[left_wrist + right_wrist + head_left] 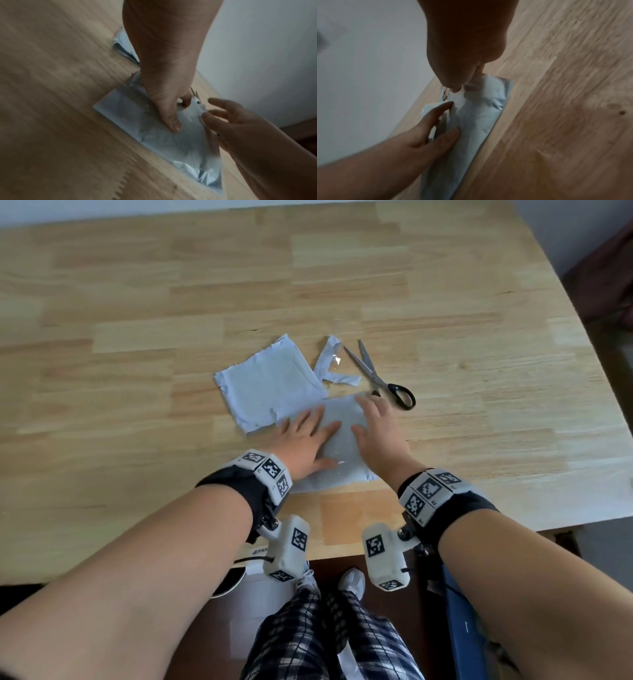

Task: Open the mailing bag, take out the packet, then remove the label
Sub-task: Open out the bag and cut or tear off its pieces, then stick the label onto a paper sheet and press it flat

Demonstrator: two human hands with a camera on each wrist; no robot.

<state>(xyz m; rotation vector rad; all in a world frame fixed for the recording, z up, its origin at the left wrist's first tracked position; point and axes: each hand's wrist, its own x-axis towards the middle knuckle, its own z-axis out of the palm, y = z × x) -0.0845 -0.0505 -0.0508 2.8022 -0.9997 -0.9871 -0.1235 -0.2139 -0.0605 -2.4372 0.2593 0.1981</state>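
Note:
A pale, glossy packet (342,436) lies flat on the wooden table (137,337) near its front edge. My left hand (305,440) rests on its left half with the fingers spread and straight, the thumb (173,125) pressing on the film. My right hand (376,433) lies on its right half, fingers reaching toward the far edge. The wrist views show the packet (171,146) (477,121) blurred beneath both hands. The empty grey mailing bag (270,385), with ragged edges, lies just beyond on the left. No label can be made out.
Scissors (374,377) with black handles lie just beyond my right hand, blades pointing away. A cut-off strip of bag (330,361) sits between the scissors and the mailing bag. The table's front edge runs just below my wrists.

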